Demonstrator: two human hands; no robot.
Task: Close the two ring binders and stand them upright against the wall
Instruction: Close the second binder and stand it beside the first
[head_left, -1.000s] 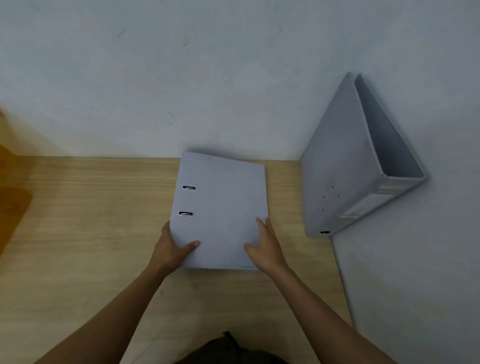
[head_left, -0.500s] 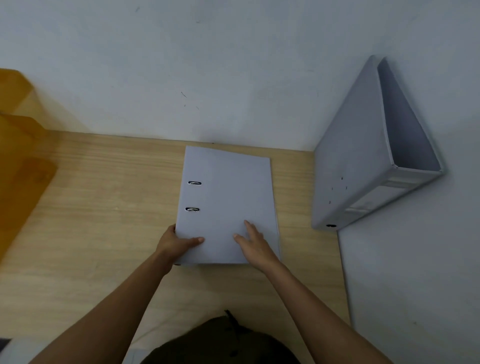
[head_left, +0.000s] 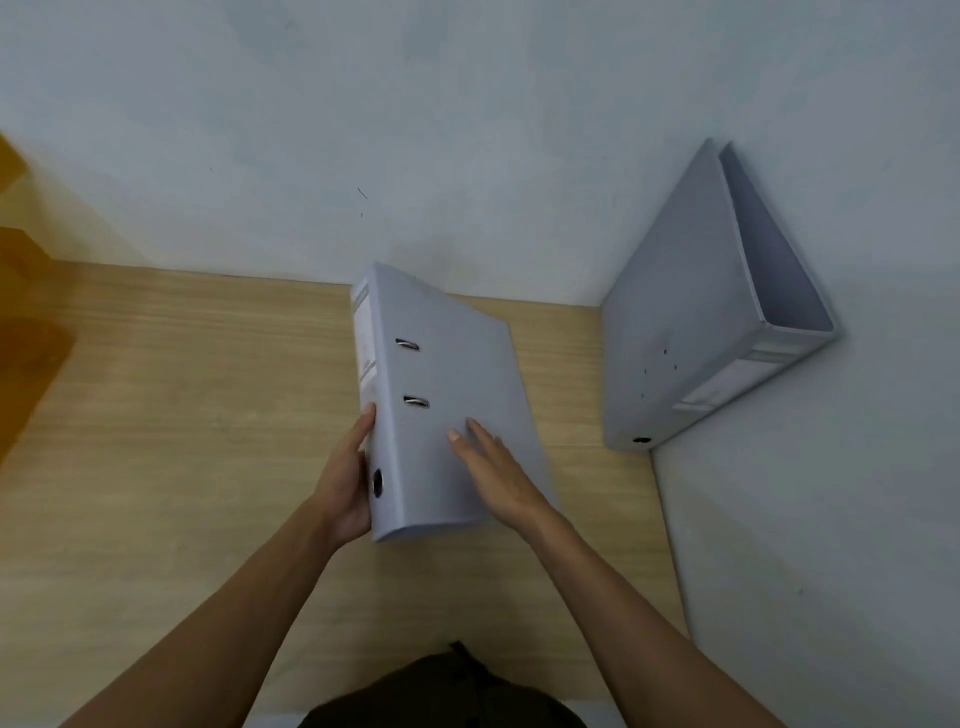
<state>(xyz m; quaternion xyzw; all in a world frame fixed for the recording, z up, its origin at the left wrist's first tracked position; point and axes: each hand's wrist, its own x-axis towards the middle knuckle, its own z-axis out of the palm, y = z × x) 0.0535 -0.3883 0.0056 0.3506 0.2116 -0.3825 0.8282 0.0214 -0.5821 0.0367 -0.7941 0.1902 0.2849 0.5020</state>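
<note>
A closed grey ring binder (head_left: 457, 364) is tilted up off the wooden table (head_left: 182, 415), its spine raised on the left and its cover sloping down to the right. My left hand (head_left: 348, 483) grips the spine near its round finger hole. My right hand (head_left: 493, 473) lies flat on the cover with fingers spread. A second grey binder (head_left: 675, 322) stands closed in the right corner, leaning against the right wall (head_left: 831, 519) with its spine facing me.
The back wall (head_left: 415, 130) runs along the table's far edge. An orange-brown object (head_left: 26, 322) sits blurred at the far left. Bare tabletop lies between the two binders and to the left of my hands.
The binder lay flat on the table; now its spine side is lifted and it tilts to the right. My left hand slid under the spine, my right hand moved up the cover.
</note>
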